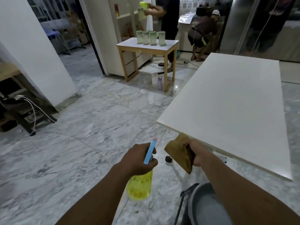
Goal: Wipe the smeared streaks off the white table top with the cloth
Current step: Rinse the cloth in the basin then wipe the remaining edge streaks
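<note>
Gripping a bottle (139, 187) in the left hand (136, 159), lower centre; clutching a cloth (177, 153) in the right hand (198, 153) beside it, seemingly just below the near corner of the table (235, 103).

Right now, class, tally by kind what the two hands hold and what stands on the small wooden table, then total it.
Spray bottle, left hand: 1
Cloth, right hand: 1
Pitchers, small wooden table: 4
Total: 6

Bare left hand (138, 159) and right hand (198, 153), bare forearms (100, 192), perhaps grey shorts (209, 208)
</note>
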The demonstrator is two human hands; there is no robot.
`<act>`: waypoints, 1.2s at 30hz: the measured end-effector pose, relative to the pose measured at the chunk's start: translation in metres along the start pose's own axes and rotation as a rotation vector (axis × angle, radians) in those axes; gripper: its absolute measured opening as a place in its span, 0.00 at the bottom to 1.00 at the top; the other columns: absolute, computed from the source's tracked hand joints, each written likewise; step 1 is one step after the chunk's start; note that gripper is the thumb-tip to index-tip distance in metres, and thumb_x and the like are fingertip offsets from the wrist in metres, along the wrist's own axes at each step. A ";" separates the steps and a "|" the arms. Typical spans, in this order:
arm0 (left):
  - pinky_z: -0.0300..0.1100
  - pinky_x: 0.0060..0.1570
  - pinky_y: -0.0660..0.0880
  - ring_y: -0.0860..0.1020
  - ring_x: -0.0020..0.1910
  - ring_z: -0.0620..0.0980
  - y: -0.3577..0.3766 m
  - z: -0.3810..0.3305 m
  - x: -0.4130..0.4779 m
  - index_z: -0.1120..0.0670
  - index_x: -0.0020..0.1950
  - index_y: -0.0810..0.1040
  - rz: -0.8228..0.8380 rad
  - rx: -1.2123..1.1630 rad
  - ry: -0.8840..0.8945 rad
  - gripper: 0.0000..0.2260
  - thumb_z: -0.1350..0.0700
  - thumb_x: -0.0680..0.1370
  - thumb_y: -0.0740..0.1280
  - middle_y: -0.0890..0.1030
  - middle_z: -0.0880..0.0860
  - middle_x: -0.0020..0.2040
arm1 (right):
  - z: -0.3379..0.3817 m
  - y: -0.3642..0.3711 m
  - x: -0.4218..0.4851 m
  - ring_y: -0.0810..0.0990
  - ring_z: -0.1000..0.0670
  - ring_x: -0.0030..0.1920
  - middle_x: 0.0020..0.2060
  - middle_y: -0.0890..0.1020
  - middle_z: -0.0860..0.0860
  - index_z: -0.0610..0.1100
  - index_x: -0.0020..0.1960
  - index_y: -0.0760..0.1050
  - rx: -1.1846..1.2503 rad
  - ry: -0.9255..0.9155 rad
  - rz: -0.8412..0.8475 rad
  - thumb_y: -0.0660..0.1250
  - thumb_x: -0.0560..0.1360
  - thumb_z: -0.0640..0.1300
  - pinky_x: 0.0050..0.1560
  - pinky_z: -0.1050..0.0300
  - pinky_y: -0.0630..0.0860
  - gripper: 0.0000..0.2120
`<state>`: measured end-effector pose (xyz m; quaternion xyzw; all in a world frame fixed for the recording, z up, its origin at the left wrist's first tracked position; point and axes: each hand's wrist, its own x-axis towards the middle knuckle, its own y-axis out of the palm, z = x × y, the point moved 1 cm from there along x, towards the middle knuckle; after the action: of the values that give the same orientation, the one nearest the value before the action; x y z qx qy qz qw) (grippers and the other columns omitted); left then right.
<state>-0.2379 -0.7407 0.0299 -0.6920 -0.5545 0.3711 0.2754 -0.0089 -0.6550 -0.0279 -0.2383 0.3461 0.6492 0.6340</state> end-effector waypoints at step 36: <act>0.52 0.50 0.82 0.83 0.46 0.51 -0.082 -0.028 0.537 0.48 0.58 0.77 0.521 0.166 0.719 0.16 0.46 0.71 0.67 0.85 0.50 0.47 | 0.217 -0.049 0.224 0.78 0.42 0.49 0.45 0.80 0.45 0.44 0.52 0.77 0.077 -0.069 -0.882 0.63 0.77 0.34 0.54 0.46 0.77 0.08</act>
<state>-0.2023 -0.1984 -0.0014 -0.8690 -0.1994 0.2073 0.4025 0.0487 -0.3466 -0.0629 -0.3173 0.2139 0.3109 0.8700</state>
